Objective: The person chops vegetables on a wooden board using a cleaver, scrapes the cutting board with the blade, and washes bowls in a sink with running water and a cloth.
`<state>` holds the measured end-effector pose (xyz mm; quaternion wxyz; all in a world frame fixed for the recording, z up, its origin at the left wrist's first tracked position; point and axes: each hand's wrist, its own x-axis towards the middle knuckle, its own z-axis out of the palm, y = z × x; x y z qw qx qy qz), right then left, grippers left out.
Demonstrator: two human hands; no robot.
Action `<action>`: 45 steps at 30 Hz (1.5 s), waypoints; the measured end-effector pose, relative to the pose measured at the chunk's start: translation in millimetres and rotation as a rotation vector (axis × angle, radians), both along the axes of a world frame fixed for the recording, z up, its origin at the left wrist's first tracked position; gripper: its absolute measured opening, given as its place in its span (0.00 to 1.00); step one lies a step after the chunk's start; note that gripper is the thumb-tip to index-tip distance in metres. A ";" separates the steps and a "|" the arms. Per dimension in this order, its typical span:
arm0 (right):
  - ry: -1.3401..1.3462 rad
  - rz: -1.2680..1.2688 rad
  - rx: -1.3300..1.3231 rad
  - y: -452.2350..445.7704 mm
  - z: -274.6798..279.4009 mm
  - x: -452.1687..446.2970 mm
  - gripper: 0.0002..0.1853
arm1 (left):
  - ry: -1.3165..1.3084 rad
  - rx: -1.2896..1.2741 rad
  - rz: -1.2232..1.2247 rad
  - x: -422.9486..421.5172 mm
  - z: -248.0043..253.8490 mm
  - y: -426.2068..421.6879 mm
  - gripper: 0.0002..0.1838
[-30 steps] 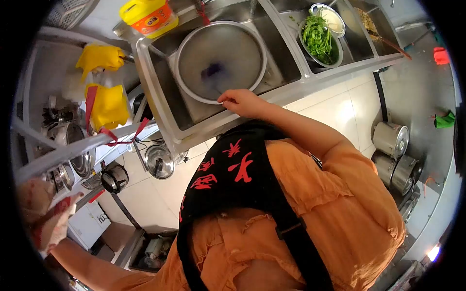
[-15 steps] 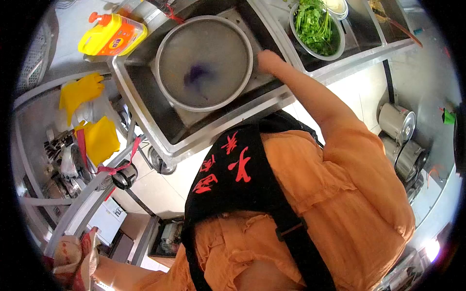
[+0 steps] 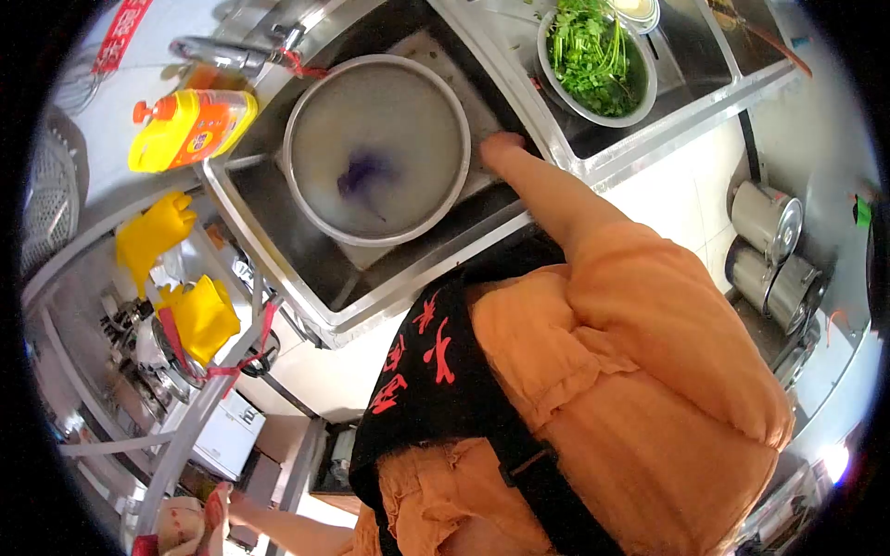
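My right hand (image 3: pixel 502 151), closed, is over the sink just right of the rim of a large round metal basin (image 3: pixel 290 185). Anything inside its fingers is hidden. Cloudy water fills the basin, and a blurred purple thing (image 3: pixel 362 174) lies in it; I cannot tell its kind. At the lower left, my left hand (image 3: pixel 236 507) is on a beige-and-red cloth (image 3: pixel 181 526) that covers most of its fingers. The basin stands in the metal sink (image 3: pixel 324 310).
A yellow detergent bottle (image 3: pixel 195 130) stands left of the sink, near the faucet (image 3: pixel 222 54). Leafy greens (image 3: pixel 593 60) fill a metal bowl (image 3: pixel 607 120) in the neighbouring sink. Yellow rubber gloves (image 3: pixel 199 320) hang over a left rack. Metal pots (image 3: pixel 768 221) stand at right.
The view has shifted, so the basin and sink sit lower and slightly left. My left hand and the cloth appear lower and further right. My right hand remains beside the basin.
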<state>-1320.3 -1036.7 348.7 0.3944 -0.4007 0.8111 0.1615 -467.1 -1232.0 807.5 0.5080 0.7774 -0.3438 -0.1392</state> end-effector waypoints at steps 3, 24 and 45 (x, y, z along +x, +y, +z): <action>-0.030 -0.006 -0.025 -0.5 -6.2 -5.1 0.14 | 0.179 0.154 -0.013 15.6 -116.8 61.4 0.20; -0.138 0.340 -0.764 -31.1 92.6 22.9 0.10 | 0.368 0.957 -1.112 -537.7 -281.8 87.3 0.22; -0.968 -0.473 -0.923 -106.1 119.2 168.8 0.16 | 1.757 0.737 -0.887 -531.1 -475.4 11.5 0.24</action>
